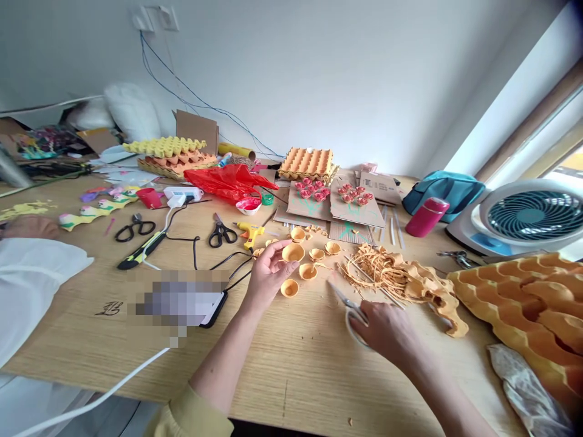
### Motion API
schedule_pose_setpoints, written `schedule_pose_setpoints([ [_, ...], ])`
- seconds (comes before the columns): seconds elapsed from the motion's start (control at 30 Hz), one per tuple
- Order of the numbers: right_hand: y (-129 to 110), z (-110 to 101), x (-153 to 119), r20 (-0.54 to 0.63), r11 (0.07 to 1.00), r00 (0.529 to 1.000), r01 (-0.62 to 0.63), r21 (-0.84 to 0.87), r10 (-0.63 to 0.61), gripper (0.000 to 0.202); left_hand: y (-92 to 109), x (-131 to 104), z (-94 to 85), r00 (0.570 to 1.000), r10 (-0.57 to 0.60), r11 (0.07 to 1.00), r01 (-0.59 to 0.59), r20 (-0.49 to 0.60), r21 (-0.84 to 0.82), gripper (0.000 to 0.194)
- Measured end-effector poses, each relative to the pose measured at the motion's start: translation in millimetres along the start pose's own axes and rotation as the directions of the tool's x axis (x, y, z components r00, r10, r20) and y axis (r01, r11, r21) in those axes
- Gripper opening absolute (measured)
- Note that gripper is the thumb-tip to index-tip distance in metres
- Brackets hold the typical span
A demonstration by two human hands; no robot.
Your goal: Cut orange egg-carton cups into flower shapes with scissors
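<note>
Between the thumb and fingers of my left hand point(269, 274) is a small orange egg-carton cup point(293, 252), held above the wooden table point(291, 364). My right hand point(385, 328) is closed on the handles of a pair of scissors point(347, 300), whose blades point up and left towards the cups. Several cut cups lie around my left hand, among them one point(289, 288) just below it and another point(308, 271) to its right. A heap of orange carton scraps point(387, 273) lies beyond my right hand.
A phone point(212, 309), black scissors point(221, 232) and a yellow glue gun point(250, 233) with cables lie left. Behind are flower-decorated cardboard pieces point(310, 206). Right stand a pink bottle point(427, 216), fan point(523, 215) and orange trays point(523, 297). Another person's sleeve point(36, 285) is far left.
</note>
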State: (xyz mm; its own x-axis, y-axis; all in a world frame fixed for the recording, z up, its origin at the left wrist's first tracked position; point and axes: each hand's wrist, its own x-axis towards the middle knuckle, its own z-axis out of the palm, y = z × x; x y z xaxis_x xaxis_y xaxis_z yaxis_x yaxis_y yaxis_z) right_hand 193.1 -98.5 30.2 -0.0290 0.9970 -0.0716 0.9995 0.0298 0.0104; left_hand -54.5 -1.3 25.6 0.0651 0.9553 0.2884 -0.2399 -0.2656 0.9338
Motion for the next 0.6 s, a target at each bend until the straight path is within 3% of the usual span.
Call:
schedule_pose_setpoints([
  [0.1, 14, -6, -15, -0.007, 0.995, 0.996, -0.085, -0.061, 0.085, 0.03, -6, 1, 0.6, 0.999, 0.021, 0.999, -0.021, 0.026, 0.032, 0.055],
  [0.3, 15, -6, -38, 0.051, 0.995, 0.995, 0.089, 0.049, -0.091, 0.025, -11, 0, 2.6, 0.996, 0.058, 0.995, -0.064, 0.074, 0.079, 0.053],
  [0.43, 24, -5, -28, -0.186, 0.997, 0.982, -0.04, -0.07, 0.026, 0.027, -12, 2, 3.1, 0.997, 0.06, 0.995, -0.064, 0.043, 0.077, 0.048],
  [0.6, 26, -11, -3, -0.344, 0.97, 0.917, 0.138, -0.198, -0.201, 0.022, -20, 4, 0.6, 0.997, 0.071, 0.983, -0.07, 0.002, 0.171, 0.045],
])
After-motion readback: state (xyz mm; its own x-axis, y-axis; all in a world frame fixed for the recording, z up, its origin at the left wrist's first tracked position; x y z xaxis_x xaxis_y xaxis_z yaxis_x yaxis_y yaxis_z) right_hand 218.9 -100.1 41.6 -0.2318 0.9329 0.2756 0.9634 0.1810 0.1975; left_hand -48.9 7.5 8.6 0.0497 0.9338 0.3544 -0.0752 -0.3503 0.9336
